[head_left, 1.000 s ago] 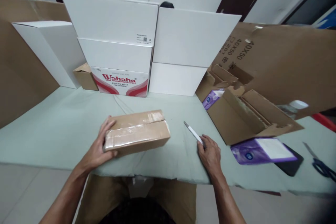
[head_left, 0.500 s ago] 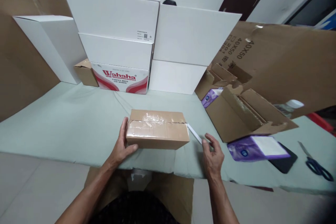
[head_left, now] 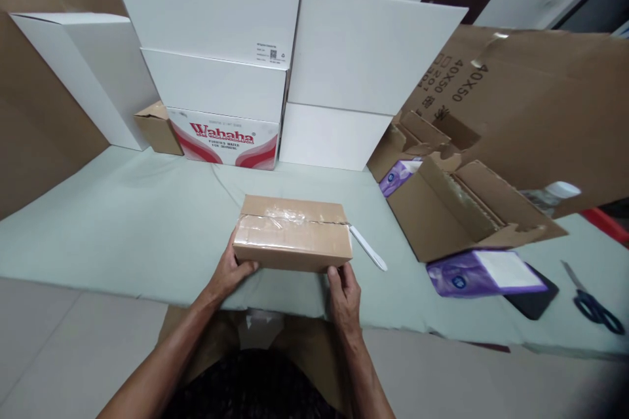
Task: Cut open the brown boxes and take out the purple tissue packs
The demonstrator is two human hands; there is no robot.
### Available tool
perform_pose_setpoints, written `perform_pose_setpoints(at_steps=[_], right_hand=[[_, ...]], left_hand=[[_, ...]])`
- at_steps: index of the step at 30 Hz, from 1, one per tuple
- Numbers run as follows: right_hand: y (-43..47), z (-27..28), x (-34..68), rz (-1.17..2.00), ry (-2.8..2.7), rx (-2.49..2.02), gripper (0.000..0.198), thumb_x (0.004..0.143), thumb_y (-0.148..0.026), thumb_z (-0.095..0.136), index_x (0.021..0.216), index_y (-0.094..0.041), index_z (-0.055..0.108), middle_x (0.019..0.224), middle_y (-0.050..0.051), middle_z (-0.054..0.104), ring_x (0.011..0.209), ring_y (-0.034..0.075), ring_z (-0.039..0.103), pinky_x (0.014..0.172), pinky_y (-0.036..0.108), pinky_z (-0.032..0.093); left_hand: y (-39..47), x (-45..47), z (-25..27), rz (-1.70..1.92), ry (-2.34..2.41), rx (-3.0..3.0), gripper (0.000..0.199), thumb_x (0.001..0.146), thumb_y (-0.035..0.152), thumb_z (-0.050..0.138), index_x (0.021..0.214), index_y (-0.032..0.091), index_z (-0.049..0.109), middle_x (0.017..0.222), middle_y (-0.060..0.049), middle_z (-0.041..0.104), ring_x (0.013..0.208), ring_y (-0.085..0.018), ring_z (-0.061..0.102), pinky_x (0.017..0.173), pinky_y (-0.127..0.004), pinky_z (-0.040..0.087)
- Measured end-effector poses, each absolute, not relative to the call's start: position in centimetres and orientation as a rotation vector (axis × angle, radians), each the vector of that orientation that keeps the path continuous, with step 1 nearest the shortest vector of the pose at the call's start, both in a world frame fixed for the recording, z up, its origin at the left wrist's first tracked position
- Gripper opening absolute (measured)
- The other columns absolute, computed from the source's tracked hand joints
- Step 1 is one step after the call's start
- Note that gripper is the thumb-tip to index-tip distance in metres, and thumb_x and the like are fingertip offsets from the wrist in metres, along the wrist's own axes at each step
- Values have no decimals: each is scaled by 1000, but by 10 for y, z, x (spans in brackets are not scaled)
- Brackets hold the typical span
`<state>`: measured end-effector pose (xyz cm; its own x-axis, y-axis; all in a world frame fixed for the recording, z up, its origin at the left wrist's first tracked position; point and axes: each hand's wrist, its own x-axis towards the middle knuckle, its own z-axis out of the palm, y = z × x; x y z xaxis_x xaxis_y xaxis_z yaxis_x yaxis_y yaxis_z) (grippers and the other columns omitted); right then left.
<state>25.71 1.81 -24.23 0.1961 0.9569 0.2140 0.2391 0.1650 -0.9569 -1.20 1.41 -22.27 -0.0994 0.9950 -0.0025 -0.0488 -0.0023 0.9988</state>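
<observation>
A brown cardboard box [head_left: 295, 233] lies in front of me, with clear, shiny tape along its top seam. My left hand [head_left: 230, 275] grips its left end, the thumb along the front lower edge and the other fingers partly hidden behind the side. At the front right corner, my right hand [head_left: 344, 294] holds the box between thumb and fingers, some fingertips hidden by it. Just right of the box lies a slim white tool [head_left: 367, 247] that looks like a utility knife, its far end by the box's side. Neither hand touches it.
White cartons [head_left: 339, 52] and a Wahaha carton [head_left: 226, 137] form a wall at the back. On the right stand an opened cardboard box [head_left: 442, 209], a purple packet [head_left: 462, 275], a dark flat object [head_left: 533, 304], black-handled scissors [head_left: 594, 308] and a white-capped bottle [head_left: 555, 196].
My right hand has let go of the white tool, leaving it on the table, and has moved left onto the box's front right corner. My left hand stays on the box.
</observation>
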Motion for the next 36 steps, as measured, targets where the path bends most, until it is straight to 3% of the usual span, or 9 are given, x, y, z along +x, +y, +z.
perform_pose_setpoints(at_steps=[4, 10, 16, 22, 28, 36], right_hand=[[17, -241, 259, 812, -1287, -1331, 46, 93, -58, 61, 115, -19, 72, 106, 7, 77, 95, 24, 67, 84, 34, 55], [19, -249, 256, 772, -1252, -1358, 49, 90, -61, 64, 108, -18, 74, 99, 8, 78, 89, 23, 67, 79, 35, 55], [22, -237, 280, 618, -1231, -1305, 40, 91, -55, 66, 104, -20, 78, 115, 11, 78, 108, 29, 70, 96, 47, 55], [44, -153, 299, 364, -1522, -1119, 12, 93, -31, 71, 101, -26, 78, 112, 7, 79, 109, 25, 72, 102, 45, 54], [81, -97, 278, 175, -2161, -1003, 16, 95, -33, 69, 108, -26, 77, 113, 8, 79, 105, 27, 72, 93, 46, 54], [99, -98, 260, -93, -2397, -997, 23, 102, -27, 56, 98, -21, 77, 105, 9, 81, 92, 26, 72, 81, 43, 54]], left_hand=[[14, -10, -232, 1362, 1294, 1109, 70, 71, 48, 82, 127, 15, 57, 137, -18, 67, 137, -39, 57, 115, -49, 46], [17, -8, -236, 1429, 1291, 1127, 65, 67, 45, 83, 120, 15, 59, 124, -14, 72, 130, -38, 61, 111, -50, 49], [16, -5, -238, 1482, 1307, 1164, 61, 69, 45, 82, 118, 17, 60, 110, -12, 73, 132, -38, 60, 112, -52, 48], [15, -5, -246, 1504, 1332, 1281, 63, 76, 43, 76, 128, 14, 56, 131, -18, 67, 137, -39, 56, 117, -55, 43], [15, -8, -256, 1512, 1325, 1339, 77, 82, 47, 75, 146, 13, 48, 142, -20, 62, 141, -40, 53, 118, -57, 42], [11, -9, -255, 1485, 1303, 1355, 85, 87, 50, 73, 157, 15, 41, 149, -19, 58, 142, -40, 52, 120, -57, 40]])
